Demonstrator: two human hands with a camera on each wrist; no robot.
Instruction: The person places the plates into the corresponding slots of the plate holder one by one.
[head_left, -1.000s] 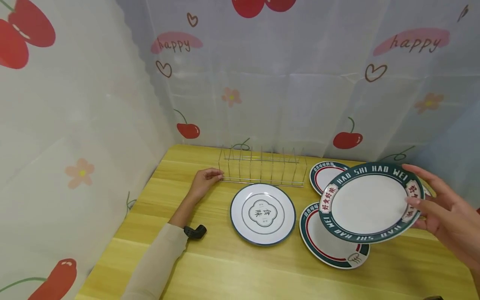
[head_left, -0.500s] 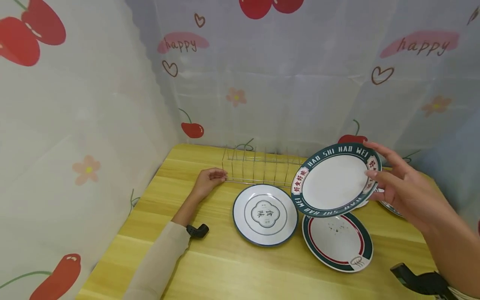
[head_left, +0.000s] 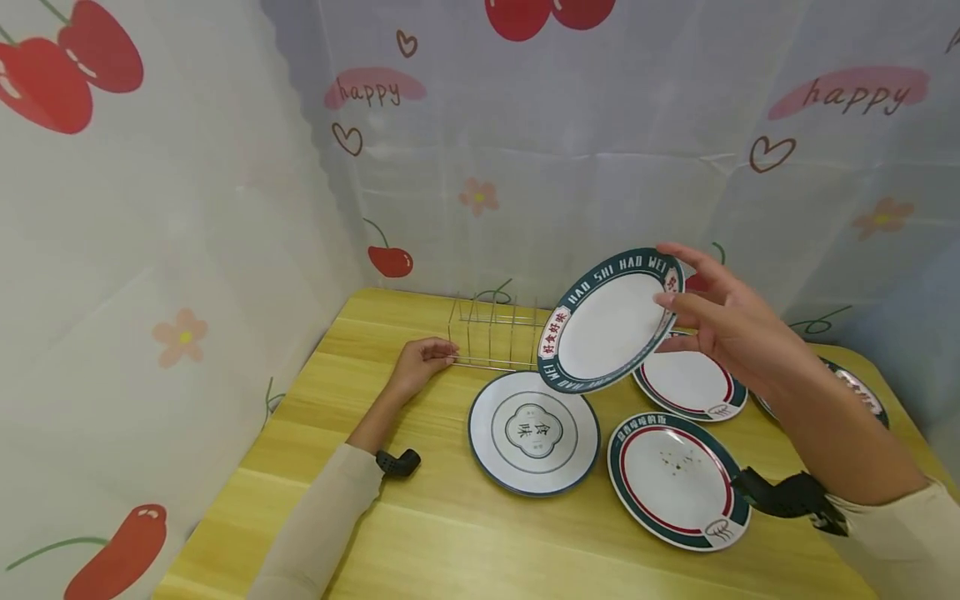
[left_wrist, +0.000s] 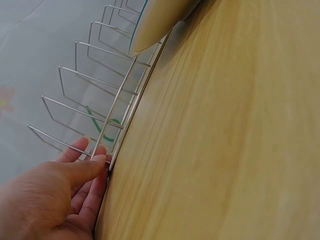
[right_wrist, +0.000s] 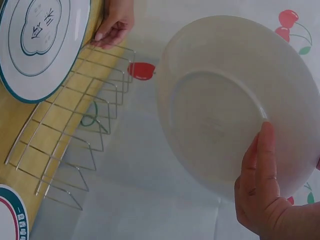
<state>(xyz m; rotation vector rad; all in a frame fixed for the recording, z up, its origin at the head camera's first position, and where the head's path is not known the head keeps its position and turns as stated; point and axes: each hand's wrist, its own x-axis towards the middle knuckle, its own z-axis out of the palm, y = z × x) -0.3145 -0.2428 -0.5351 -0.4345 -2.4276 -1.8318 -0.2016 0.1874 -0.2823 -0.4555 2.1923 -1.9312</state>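
Observation:
My right hand grips a white plate with a dark green lettered rim by its right edge. The plate is tilted in the air in front of the wire dish rack and hides the rack's right part. In the right wrist view, fingers press the plate's plain underside. My left hand pinches the left end of the rack's lower front wire, thumb on top, as the left wrist view shows. Just before the rack lies a blue-rimmed white plate. The rack's visible slots hold nothing.
A green-and-red-rimmed plate with small specks lies at the front right. Behind it is a similar plate, and another plate is partly hidden by the right arm. A patterned curtain hangs behind the wooden table.
My right hand has carried the green-rimmed plate left and up from above the right-hand plates to the rack, tilting it steeper. The left hand keeps its hold on the rack.

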